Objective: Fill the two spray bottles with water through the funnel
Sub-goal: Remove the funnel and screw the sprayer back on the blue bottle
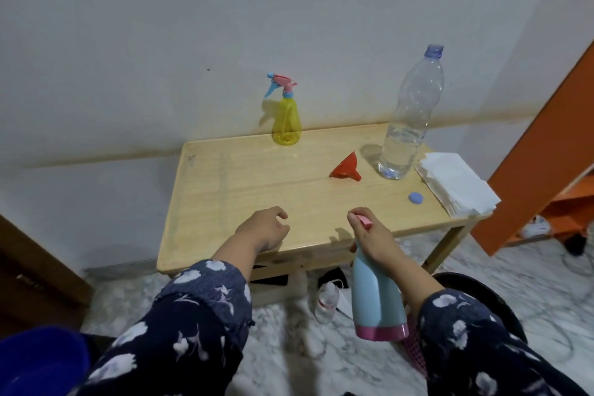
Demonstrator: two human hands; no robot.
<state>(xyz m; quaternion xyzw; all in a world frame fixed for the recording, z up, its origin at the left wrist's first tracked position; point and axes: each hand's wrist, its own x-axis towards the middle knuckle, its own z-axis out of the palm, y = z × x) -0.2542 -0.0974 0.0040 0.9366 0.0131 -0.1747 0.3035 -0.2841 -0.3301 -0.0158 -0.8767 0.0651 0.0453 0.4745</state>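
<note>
My right hand (374, 235) grips the pink spray head of a light blue spray bottle (373, 296) with a pink base, held in the air just off the table's near edge. My left hand (265, 228) hovers over the near edge of the wooden table (244, 183), fingers loosely curled, holding nothing. A yellow spray bottle (286, 120) with a pink and blue trigger head stands at the table's back edge. A red funnel (345, 167) lies on its side mid-table. A tall clear water bottle (406, 125), uncapped and partly full, stands at the right; its blue cap (415, 198) lies nearby.
A stack of white napkins (456, 182) sits on the table's right corner. An orange shelf unit (540, 170) stands at the right. On the marble floor under the table lies a small plastic bottle (326, 302). A blue basin (41, 360) is at the lower left.
</note>
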